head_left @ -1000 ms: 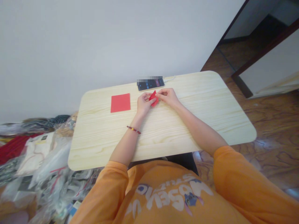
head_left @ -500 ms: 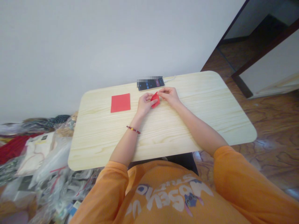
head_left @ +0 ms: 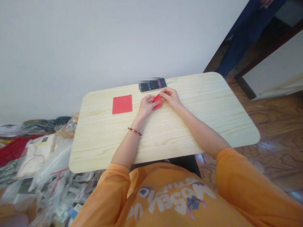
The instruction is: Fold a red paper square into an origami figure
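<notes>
Between my hands, just above the table, is a small piece of folded red paper (head_left: 157,102). My left hand (head_left: 147,104) grips its left side, thumb on the near face and fingers behind. At its upper right edge, the thumb and index finger of my right hand (head_left: 169,96) are pinched on the paper. The exact folds are too small to make out. A flat square of red paper (head_left: 122,104) lies on the table to the left of my left hand.
A phone (head_left: 153,85) with a white cable lies at the back of the pale wooden table (head_left: 165,135), against the wall. Clothes and plastic bags (head_left: 52,160) are heaped on the left. A person in dark blue trousers (head_left: 243,41) stands in the doorway at right.
The person in dark trousers has come into view in the doorway. My right fingers have shifted slightly at the paper's upper edge; my left hand has hardly moved.
</notes>
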{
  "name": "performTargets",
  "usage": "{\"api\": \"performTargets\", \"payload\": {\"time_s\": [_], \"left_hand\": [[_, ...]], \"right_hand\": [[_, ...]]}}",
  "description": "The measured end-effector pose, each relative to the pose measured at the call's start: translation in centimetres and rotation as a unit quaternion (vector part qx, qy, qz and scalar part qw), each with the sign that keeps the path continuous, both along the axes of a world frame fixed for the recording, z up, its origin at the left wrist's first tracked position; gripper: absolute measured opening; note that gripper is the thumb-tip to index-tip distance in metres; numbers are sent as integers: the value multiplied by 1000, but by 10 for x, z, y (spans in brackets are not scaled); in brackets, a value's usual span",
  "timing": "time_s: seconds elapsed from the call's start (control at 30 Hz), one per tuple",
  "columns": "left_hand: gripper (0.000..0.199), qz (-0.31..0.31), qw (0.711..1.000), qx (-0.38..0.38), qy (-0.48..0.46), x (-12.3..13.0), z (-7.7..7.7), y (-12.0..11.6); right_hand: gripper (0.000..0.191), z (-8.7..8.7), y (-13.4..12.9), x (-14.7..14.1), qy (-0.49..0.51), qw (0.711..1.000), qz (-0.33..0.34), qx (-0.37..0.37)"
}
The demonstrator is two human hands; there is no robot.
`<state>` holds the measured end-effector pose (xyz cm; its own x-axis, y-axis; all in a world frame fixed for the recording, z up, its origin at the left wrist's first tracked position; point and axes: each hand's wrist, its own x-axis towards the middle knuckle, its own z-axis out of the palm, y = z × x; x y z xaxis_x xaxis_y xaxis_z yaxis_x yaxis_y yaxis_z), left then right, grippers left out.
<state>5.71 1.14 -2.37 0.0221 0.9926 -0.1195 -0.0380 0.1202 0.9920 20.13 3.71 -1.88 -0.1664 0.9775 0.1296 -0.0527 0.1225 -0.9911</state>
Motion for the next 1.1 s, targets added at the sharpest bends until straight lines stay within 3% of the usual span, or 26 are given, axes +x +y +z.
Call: {"api": "performTargets", "payload": {"time_s": [0.23, 0.53, 0.8, 1.1], "left_hand": [[24, 58, 998, 21, -19, 2, -1, 1], [23, 71, 997, 18, -33, 3, -1, 2], [23, 103, 994, 35, -17, 4, -1, 1], [25, 114, 993, 36, -15, 3, -3, 2]], "right_hand": [[16, 0, 2, 3, -111, 992, 2, 65], [20, 8, -6, 2, -199, 973, 6, 116], [13, 5, -4, 4, -185, 979, 20, 85], [20, 0, 1, 5, -194, 978, 3, 76]]}}
